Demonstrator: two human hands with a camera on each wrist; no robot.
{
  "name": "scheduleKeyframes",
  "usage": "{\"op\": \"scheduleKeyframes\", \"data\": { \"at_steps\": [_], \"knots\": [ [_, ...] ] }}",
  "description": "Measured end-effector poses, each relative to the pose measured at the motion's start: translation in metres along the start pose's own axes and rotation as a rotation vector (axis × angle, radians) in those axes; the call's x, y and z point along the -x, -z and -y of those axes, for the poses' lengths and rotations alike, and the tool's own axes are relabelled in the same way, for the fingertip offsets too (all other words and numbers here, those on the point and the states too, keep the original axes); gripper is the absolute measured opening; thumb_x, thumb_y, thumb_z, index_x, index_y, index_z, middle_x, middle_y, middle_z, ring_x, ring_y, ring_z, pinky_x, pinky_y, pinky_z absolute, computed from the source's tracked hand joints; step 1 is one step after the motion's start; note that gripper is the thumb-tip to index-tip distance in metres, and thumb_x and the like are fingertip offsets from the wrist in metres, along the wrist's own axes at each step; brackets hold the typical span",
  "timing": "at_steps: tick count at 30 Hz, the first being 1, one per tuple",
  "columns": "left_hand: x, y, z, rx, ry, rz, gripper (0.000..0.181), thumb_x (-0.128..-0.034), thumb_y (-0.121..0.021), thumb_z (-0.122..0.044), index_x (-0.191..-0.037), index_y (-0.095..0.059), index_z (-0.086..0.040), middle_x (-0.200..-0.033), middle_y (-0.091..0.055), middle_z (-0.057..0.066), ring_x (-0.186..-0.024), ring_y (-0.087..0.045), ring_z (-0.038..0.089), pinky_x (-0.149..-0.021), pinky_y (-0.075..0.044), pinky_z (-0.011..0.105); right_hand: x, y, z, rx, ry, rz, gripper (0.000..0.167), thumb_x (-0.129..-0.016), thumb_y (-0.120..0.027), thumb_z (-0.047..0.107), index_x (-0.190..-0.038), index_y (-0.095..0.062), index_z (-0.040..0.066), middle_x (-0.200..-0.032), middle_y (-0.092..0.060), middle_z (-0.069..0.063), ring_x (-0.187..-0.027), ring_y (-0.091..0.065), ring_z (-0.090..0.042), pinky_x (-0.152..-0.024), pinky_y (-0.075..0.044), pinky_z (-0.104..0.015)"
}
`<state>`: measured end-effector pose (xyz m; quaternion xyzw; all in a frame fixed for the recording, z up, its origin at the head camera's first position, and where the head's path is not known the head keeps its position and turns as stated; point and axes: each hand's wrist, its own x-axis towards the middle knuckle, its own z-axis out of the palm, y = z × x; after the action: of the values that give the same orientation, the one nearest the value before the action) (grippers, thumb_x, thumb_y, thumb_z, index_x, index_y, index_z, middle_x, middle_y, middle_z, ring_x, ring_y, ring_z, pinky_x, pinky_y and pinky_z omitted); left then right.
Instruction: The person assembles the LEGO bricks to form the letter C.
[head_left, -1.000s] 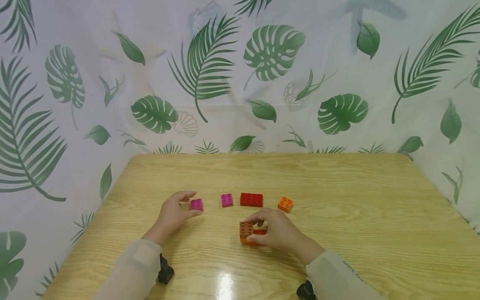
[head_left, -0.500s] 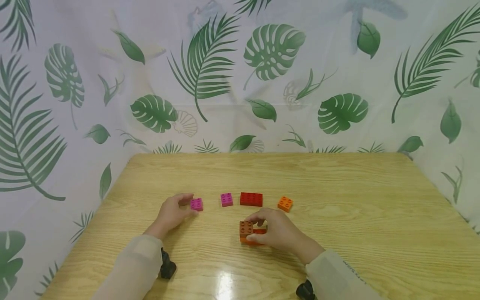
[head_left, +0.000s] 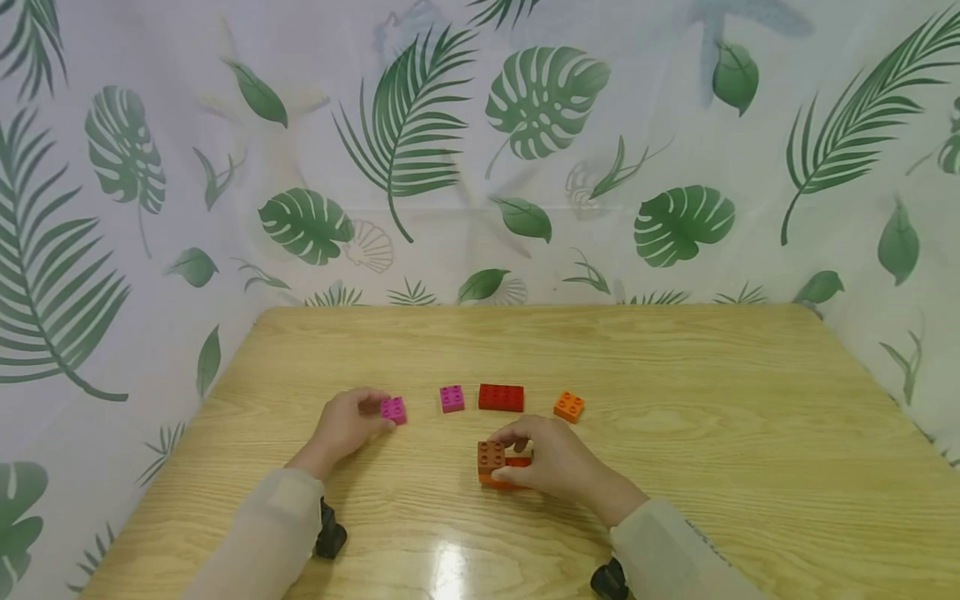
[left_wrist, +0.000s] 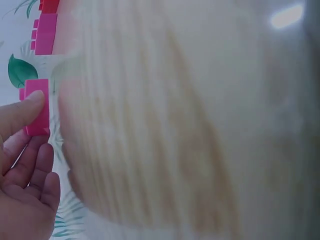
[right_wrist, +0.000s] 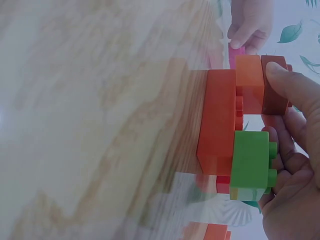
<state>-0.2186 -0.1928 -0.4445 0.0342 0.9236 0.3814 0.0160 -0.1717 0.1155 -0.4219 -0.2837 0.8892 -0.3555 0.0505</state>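
My left hand point(head_left: 347, 427) pinches a small pink toy brick point(head_left: 393, 409) at the left of the row. In the left wrist view the thumb lies across that brick's near side. My right hand point(head_left: 562, 468) grips a stack of toy bricks. The right wrist view shows its parts: a long red-orange brick point(right_wrist: 216, 120) at the bottom, a green brick point(right_wrist: 250, 162) on one end, and an orange brick point(right_wrist: 249, 85) on the other, topped by a brown brick point(right_wrist: 274, 87). The right thumb presses the brown brick; fingers curl behind, partly hidden.
Behind the stack lie a second pink brick point(head_left: 452, 398), a long red brick point(head_left: 501, 397) and a small orange brick point(head_left: 569, 407). They rest on a wooden table point(head_left: 712, 400), with a leaf-patterned cloth point(head_left: 442, 175) behind it.
My left thumb and fingers have drawn in around the left pink brick, which has turned slightly. The right hand and its stack have stayed in place.
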Motion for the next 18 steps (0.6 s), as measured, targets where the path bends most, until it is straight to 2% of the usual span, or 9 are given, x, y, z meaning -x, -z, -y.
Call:
{"op": "scheduleKeyframes", "data": {
  "at_steps": [7,12,18],
  "knots": [
    [0.012,-0.002,-0.015,0.084,-0.023,0.014,0.036,-0.0786,-0.079,-0.013,-0.111,-0.067,-0.003,-0.105,-0.066,0.008,-0.096,-0.061,0.026,-0.083,-0.051,0.04,-0.001,0.0,-0.001,0.002,-0.003,0.0,0.035,-0.078,-0.08,0.026,-0.108,-0.07,0.012,-0.101,-0.066,0.006,-0.085,-0.057,-0.015,-0.073,-0.049,-0.027],
    [0.022,-0.011,-0.036,0.153,-0.065,0.036,0.031,-0.0777,-0.08,-0.014,-0.107,-0.07,-0.006,-0.099,-0.067,0.0,-0.096,-0.059,0.022,-0.085,-0.049,0.039,-0.001,-0.001,-0.002,0.004,-0.003,0.002,0.035,-0.078,-0.08,0.027,-0.109,-0.07,0.013,-0.101,-0.065,0.007,-0.085,-0.057,-0.013,-0.073,-0.049,-0.027],
    [0.034,-0.021,-0.061,0.205,-0.17,0.104,0.033,-0.077,-0.08,-0.015,-0.106,-0.069,-0.006,-0.098,-0.066,-0.001,-0.095,-0.059,0.025,-0.087,-0.047,0.042,-0.002,-0.001,-0.002,0.007,-0.006,0.004,0.035,-0.078,-0.08,0.028,-0.108,-0.07,0.012,-0.101,-0.066,0.006,-0.084,-0.056,-0.011,-0.072,-0.049,-0.026]
  ]
}}
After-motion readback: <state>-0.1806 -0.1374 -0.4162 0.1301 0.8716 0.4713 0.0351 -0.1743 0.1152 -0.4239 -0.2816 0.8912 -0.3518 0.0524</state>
